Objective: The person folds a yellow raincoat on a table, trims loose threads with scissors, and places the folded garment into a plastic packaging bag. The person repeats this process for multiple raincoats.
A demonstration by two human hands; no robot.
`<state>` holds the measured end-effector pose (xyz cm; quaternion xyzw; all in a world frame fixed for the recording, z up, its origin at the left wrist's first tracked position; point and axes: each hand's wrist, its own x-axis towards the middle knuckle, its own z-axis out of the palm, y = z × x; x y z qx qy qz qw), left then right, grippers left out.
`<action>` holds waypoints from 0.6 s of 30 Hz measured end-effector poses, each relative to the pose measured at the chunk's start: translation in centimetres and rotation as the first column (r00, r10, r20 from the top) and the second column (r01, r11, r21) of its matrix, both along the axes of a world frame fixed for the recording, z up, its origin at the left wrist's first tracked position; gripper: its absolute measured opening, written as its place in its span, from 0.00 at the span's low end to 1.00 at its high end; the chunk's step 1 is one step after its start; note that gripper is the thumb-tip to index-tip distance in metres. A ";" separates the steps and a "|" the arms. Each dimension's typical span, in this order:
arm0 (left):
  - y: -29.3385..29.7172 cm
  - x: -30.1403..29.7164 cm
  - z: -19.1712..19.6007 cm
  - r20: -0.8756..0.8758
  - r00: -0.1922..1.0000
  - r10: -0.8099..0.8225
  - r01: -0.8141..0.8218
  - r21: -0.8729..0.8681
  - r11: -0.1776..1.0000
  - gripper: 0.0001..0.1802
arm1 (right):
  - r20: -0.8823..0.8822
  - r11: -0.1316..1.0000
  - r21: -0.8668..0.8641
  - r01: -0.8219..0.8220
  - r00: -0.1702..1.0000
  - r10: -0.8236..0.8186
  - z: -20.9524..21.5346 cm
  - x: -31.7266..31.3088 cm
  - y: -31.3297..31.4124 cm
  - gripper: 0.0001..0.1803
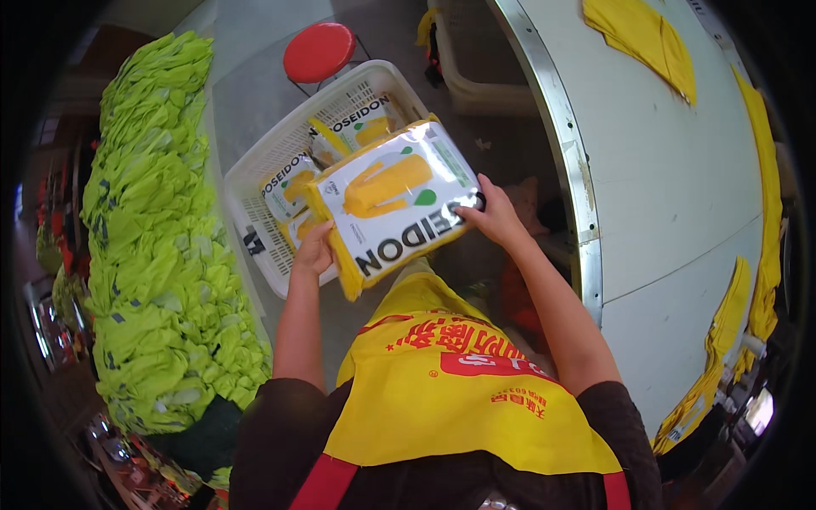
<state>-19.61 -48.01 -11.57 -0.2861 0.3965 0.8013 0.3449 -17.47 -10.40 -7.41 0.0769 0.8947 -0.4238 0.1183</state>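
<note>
Between my two hands I hold a flat plastic-wrapped garment package (387, 191), white-fronted with yellow edges and a picture of a yellow garment. My left hand (315, 248) grips its lower left edge, fingers wrapped underneath. At the right edge my right hand (493, 212) clasps it, thumb on the front. Beneath and beyond the package stands a white plastic basket (255, 157) with slotted walls. Inside it lie similar packages, one by the left wall (289, 183) and another at the far side (365, 123). The held package partly covers the basket.
A long heap of lime-green garments (161, 229) lies at the left. Beyond the basket is a red round stool (319, 51). On the right a pale table (671, 195) with a metal edge carries yellow garments (650, 42). Another bin (489, 85) stands beside the table.
</note>
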 end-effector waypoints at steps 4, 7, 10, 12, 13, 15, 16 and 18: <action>-1.0 -1.2 -6.8 0.414 0.827 -0.381 0.562 -0.634 0.531 0.17 | 0.153 0.907 0.409 -0.096 0.988 0.035 -4.8 0.0 2.5 0.30; -1.9 -0.5 -12.4 0.460 0.228 -0.858 0.667 -0.716 -0.206 0.12 | 0.140 0.947 0.308 0.095 0.980 -0.144 -7.1 3.7 5.4 0.25; 1.5 0.1 -12.8 0.233 0.286 -0.929 0.564 -0.825 -0.033 0.13 | 0.160 0.938 0.286 0.193 0.956 -0.246 -8.1 10.4 8.1 0.24; 4.9 -0.3 -12.5 0.253 0.418 -0.872 0.777 -0.596 0.200 0.15 | 0.277 0.922 0.264 0.282 0.894 -0.352 -8.4 16.4 8.8 0.26; 6.7 0.0 -11.9 0.226 0.329 -0.917 0.769 -0.627 0.122 0.15 | 0.294 0.895 0.267 0.358 0.854 -0.429 -10.8 21.0 8.1 0.26; 9.3 -0.1 -11.6 0.104 -0.003 -0.995 0.577 -0.812 -0.087 0.16 | 0.421 0.839 0.278 0.467 0.726 -0.544 -11.1 26.8 6.1 0.27; 10.7 -0.1 -10.8 0.015 -0.211 -0.977 0.428 -0.898 -0.106 0.16 | 0.530 0.819 0.279 0.501 0.631 -0.566 -9.1 28.4 4.5 0.26; 14.9 -0.5 -8.1 -0.016 -0.362 -0.932 0.418 -0.897 -0.147 0.16 | 0.649 0.744 0.292 0.601 0.448 -0.616 -7.3 32.5 1.1 0.25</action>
